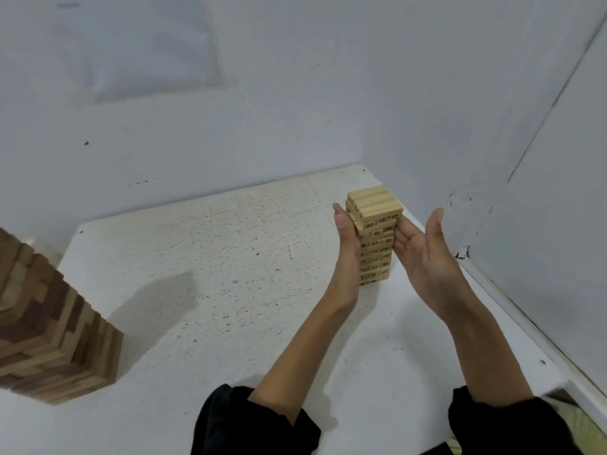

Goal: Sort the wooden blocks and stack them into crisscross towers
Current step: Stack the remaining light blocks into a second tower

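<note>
Two wooden block towers [374, 205] [56, 333], two hands [346, 254] [423, 257], one table [230, 244].

Soft, cool, even light, faint shadows on the table [249, 231], slight blur, wide-angle bowing at edges.

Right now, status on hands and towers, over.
Left hand open, flat on left side of pale numbered tower. Right hand open, fingertips at its right side. Tower upright near table corner. Darker mixed tower stands apart, far left.

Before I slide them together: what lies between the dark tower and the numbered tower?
Head view: bare tabletop, then the left hand against the numbered tower.
</note>
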`<state>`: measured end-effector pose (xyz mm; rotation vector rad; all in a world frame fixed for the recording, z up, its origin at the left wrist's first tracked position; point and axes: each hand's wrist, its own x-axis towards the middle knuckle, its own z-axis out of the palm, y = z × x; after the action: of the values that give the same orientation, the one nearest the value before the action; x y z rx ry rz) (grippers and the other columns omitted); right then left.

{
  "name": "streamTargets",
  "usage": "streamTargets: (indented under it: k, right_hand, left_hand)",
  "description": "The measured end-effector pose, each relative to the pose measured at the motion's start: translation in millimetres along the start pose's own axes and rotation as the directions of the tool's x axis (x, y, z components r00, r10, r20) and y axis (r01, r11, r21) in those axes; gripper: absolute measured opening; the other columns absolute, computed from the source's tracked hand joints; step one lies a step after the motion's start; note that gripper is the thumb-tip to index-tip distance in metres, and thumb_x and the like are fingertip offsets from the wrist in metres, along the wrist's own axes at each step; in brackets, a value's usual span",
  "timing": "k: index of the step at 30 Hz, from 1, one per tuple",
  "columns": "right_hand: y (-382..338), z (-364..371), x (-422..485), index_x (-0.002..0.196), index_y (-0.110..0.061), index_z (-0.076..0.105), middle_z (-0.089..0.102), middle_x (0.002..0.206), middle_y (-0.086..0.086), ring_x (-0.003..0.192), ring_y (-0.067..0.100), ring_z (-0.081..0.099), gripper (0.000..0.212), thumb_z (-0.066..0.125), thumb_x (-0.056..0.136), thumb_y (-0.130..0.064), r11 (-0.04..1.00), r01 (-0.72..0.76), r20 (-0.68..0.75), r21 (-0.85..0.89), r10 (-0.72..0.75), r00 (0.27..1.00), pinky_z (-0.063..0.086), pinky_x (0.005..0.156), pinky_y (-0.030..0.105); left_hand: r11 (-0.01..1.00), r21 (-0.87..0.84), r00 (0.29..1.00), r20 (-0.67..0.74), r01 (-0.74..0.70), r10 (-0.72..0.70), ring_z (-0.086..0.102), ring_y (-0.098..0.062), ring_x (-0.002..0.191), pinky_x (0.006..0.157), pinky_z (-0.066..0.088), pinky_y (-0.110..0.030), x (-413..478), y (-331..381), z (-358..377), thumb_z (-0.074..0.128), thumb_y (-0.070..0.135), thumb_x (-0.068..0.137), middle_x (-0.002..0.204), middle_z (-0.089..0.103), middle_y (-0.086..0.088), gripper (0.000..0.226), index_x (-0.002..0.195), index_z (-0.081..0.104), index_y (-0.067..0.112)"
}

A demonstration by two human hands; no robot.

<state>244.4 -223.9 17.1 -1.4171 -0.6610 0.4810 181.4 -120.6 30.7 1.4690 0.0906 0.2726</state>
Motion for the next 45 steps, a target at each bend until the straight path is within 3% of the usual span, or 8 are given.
streamTargets:
  k: [8, 10, 14, 18, 21, 27, 33, 45]
  right_hand:
    - [0, 4, -4, 0.147, -0.032, 0.024, 0.031, 0.149, -0.021, 0.139, -0.001, 0.021, 0.107, 0.022, 0.061, -0.094, 0.997, -0.074, -0.035, -0.019, 0.073, 0.997, 0.008, 0.119, 0.036]
    - [4, 2, -5, 0.147, -0.037, 0.022, 0.027, 0.15, -0.022, 0.141, 0.002, 0.017, 0.108, 0.022, 0.056, -0.097, 0.993, -0.113, -0.061, -0.013, 0.112, 0.992, 0.006, 0.119, 0.04]
    - [11, -1, -8, 0.142, -0.048, 0.027, 0.022, 0.152, -0.021, 0.143, 0.008, 0.015, 0.102, 0.019, 0.053, -0.098, 0.989, -0.143, -0.07, -0.03, 0.141, 0.988, 0.005, 0.119, 0.046]
    - [4, -13, -1, 0.141, -0.04, 0.033, 0.03, 0.15, -0.019, 0.139, 0.0, 0.022, 0.098, 0.026, 0.06, -0.095, 0.997, -0.043, -0.076, -0.071, 0.037, 0.996, 0.014, 0.118, 0.039]
    - [-7, -34, 14, 0.135, -0.044, 0.041, 0.036, 0.147, -0.016, 0.137, 0.003, 0.028, 0.081, 0.056, 0.064, -0.081, 0.982, -0.004, -0.01, -0.189, 0.002, 1.0, 0.02, 0.115, 0.046]
    - [-11, -53, 41, 0.13, -0.035, 0.051, 0.048, 0.139, -0.012, 0.134, 0.009, 0.036, 0.08, 0.077, 0.056, -0.049, 0.931, -0.012, 0.121, -0.365, 0.06, 0.991, 0.022, 0.114, 0.05]
    - [-11, -53, 45, 0.124, -0.033, 0.055, 0.052, 0.135, -0.012, 0.132, 0.008, 0.039, 0.073, 0.076, 0.056, -0.047, 0.93, -0.019, 0.123, -0.367, 0.069, 0.99, 0.022, 0.114, 0.048]
    - [-16, -52, 37, 0.132, -0.033, 0.048, 0.051, 0.135, -0.017, 0.131, 0.005, 0.039, 0.079, 0.072, 0.062, -0.062, 0.927, 0.032, 0.181, -0.374, 0.039, 0.983, 0.022, 0.113, 0.051]
  left_hand:
    - [0.999, 0.024, 0.999, -0.006, 0.046, -0.046, 0.002, 0.004, 0.143, 0.109, 0.013, -0.013, 3, -2, -6, 0.021, 0.102, 0.043, 0.158, -0.01, 0.014, 0.129, 0.148, -0.013, 0.035]
    - [0.998, 0.022, 0.998, -0.019, 0.053, -0.053, -0.004, 0.005, 0.141, 0.105, 0.008, -0.018, 2, -2, -6, 0.021, 0.103, 0.038, 0.156, -0.017, 0.015, 0.132, 0.146, -0.015, 0.036]
    - [0.998, 0.008, 0.998, -0.005, 0.055, -0.055, 0.013, 0.037, 0.108, 0.083, 0.019, 0.01, 0, -4, -8, 0.022, 0.102, 0.039, 0.155, -0.016, 0.016, 0.133, 0.147, -0.017, 0.034]
    - [0.995, 0.089, 0.998, -0.025, 0.053, -0.051, 0.011, 0.018, 0.119, 0.1, 0.013, -0.015, 3, -5, -13, 0.027, 0.103, 0.035, 0.156, -0.013, 0.015, 0.14, 0.149, -0.013, 0.032]
    - [0.971, 0.237, 0.997, -0.078, 0.037, -0.019, 0.011, 0.007, 0.127, 0.107, 0.017, -0.027, 12, -8, -30, 0.057, 0.084, 0.046, 0.158, -0.001, 0.009, 0.129, 0.15, 0.001, 0.032]
    - [0.92, 0.389, 0.994, -0.068, -0.047, 0.08, 0.032, 0.001, 0.128, 0.092, 0.023, -0.011, 29, -12, -52, 0.075, 0.046, 0.062, 0.144, 0.034, 0.012, 0.073, 0.128, 0.044, 0.042]
    - [0.905, 0.419, 0.99, -0.073, -0.076, 0.117, 0.036, 0.0, 0.129, 0.088, 0.022, -0.006, 37, -17, -53, 0.074, 0.058, 0.052, 0.138, 0.043, 0.013, 0.081, 0.125, 0.057, 0.028]
    - [0.895, 0.437, 0.989, -0.072, -0.084, 0.129, 0.033, -0.001, 0.129, 0.092, 0.023, -0.01, 30, -12, -49, 0.067, 0.067, 0.052, 0.138, 0.039, 0.014, 0.082, 0.126, 0.047, 0.04]
